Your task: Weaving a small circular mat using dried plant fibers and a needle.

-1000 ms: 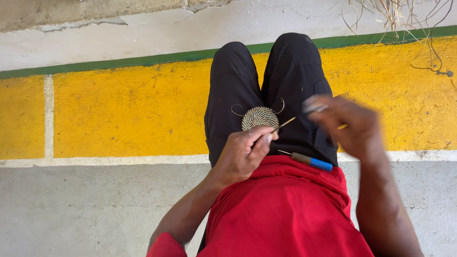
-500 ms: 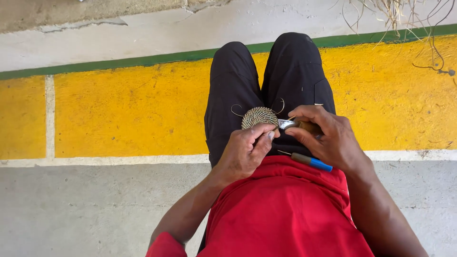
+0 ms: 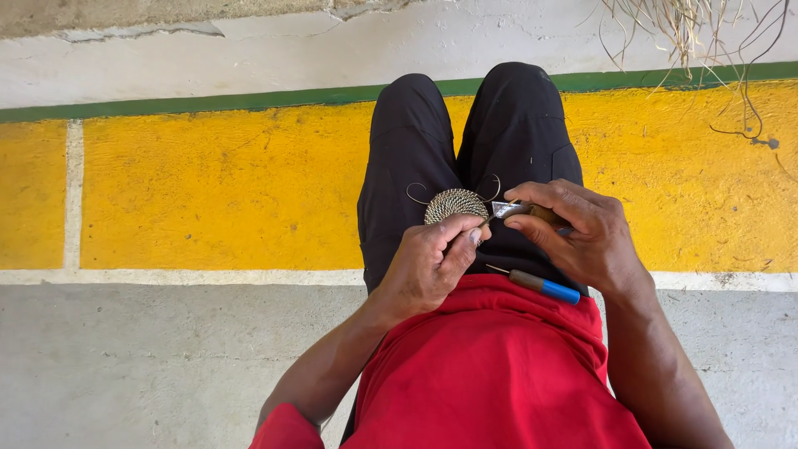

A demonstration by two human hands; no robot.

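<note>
My left hand (image 3: 431, 262) pinches the near edge of a small round woven coil disc (image 3: 454, 204), which rests over my black-trousered lap. Loose fibre ends curl out from both sides of the disc. My right hand (image 3: 582, 233) grips a small knife with a wooden handle; its short metal blade (image 3: 507, 209) points left and touches the disc's right edge. A thin awl with a brown and blue handle (image 3: 544, 287) lies across my lap just below the right hand.
I wear a red shirt (image 3: 490, 374) and black trousers (image 3: 465, 141). Below the legs runs a yellow painted kerb (image 3: 216, 191) with a green stripe (image 3: 191, 103). Grey concrete (image 3: 150, 357) lies nearer me. Dry grass stalks (image 3: 690, 25) hang at the top right.
My right hand came in from the right and lowered to the disc, bringing the knife blade against its right edge. The left hand stayed on the disc.
</note>
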